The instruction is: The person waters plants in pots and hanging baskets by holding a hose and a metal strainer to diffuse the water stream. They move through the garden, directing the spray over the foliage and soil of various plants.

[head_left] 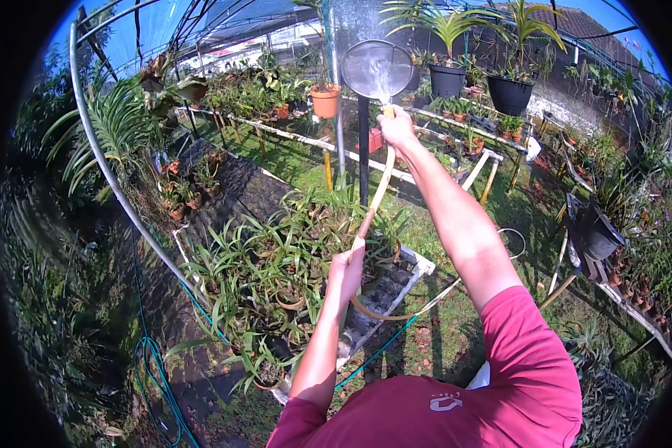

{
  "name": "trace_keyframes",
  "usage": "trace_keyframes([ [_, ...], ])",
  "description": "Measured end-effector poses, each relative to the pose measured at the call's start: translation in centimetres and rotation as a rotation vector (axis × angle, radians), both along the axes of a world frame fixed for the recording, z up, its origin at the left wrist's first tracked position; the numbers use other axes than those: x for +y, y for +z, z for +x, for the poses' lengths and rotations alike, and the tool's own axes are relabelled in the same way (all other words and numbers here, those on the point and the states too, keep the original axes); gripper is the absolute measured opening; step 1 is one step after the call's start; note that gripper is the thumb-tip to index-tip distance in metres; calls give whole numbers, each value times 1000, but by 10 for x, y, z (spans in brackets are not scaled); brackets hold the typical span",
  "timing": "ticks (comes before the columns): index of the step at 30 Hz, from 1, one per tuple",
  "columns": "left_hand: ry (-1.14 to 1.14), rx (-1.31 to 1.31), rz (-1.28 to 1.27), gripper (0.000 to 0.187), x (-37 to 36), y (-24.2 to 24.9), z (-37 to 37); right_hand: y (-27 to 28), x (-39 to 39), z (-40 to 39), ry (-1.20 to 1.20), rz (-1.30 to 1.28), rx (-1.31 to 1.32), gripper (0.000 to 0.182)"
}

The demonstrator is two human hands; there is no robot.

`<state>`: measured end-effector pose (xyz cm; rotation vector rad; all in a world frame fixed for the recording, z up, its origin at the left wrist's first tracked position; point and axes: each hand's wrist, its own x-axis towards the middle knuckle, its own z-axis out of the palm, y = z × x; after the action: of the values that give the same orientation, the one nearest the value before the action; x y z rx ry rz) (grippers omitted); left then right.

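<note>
Left hand (347, 265) and right hand (397, 127), fingers of both wrapped around 1 hose (377, 190) (nozzle hidden, spray blurred).

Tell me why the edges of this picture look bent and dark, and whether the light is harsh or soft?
In the head view a fisheye lens bows the white pipe and leaves black corners; hard sun lights the right hand and left hand on the hose, throws sharp shadows on the grass, and the water fan glares pale and hazy against the background.
</note>
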<state>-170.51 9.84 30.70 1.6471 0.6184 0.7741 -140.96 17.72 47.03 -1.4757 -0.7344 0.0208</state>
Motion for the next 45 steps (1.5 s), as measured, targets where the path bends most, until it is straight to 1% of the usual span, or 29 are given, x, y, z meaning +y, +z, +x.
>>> trace_keyframes([
  [3, -8, -40, -32, 56, 0, 5, -2, -1, 11, 7, -24, -21, 5, 30],
  [5, -15, -39, -43, 55, 2, 3, 0, -3, 11, 10, -61, 41, -9, 29],
  [6, -9, -50, -24, 55, 4, 1, 3, -1, 6, 9, -84, 73, -16, 29],
  [9, 0, -61, 45, 55, 3, 0, 14, 3, -16, 14, -57, 164, 92, 27],
  [12, -43, -89, 74, 53, -4, -1, 31, 3, -43, 29, -170, 204, 28, 25],
  [13, -31, -68, 127, 54, -10, 1, 36, 2, -50, 36, -201, 231, -2, 26],
  [16, -36, -72, 195, 54, -27, 5, 48, -1, -72, 57, -227, 230, 11, 26],
  [17, -71, -13, 166, 55, -30, 5, 50, -2, -80, 64, -143, 203, 72, 28],
  [20, -49, 88, 187, 57, -54, 19, 51, -4, -95, 78, -97, 139, 51, 31],
  [21, -20, 106, 192, 58, -63, 27, 51, -3, -98, 78, -110, 160, 40, 33],
  [24, -26, 54, 173, 60, -70, 24, 61, 7, -104, 82, -122, 219, 38, 33],
  [28, -79, -9, 187, 62, -70, 25, 75, 26, -110, 91, -115, 204, 16, 30],
  [29, -65, -4, 162, 62, -71, 26, 78, 30, -111, 91, -116, 236, 1, 28],
  [31, -41, 5, 111, 63, -80, 40, 80, 35, -109, 101, -98, 233, -1, 29],
  [33, -18, 45, 127, 63, -88, 52, 82, 35, -110, 108, -82, 235, 10, 28],
  [35, -10, 65, 130, 63, -91, 53, 82, 32, -110, 110, -65, 239, 28, 28],
  [38, -12, 77, 139, 62, -88, 49, 83, 33, -118, 101, -112, 220, 44, 28],
  [40, -10, 115, 159, 65, -82, 49, 82, 31, -117, 105, -119, 241, 53, 27],
  [41, -2, 79, 180, 65, -83, 52, 81, 31, -115, 107, -121, 251, 54, 27],
  [44, 9, 94, 141, 66, -79, 60, 75, 30, -112, 108, -153, 238, 23, 25],
  [45, 6, 108, 142, 66, -73, 56, 74, 28, -110, 104, -130, 273, 10, 20],
])
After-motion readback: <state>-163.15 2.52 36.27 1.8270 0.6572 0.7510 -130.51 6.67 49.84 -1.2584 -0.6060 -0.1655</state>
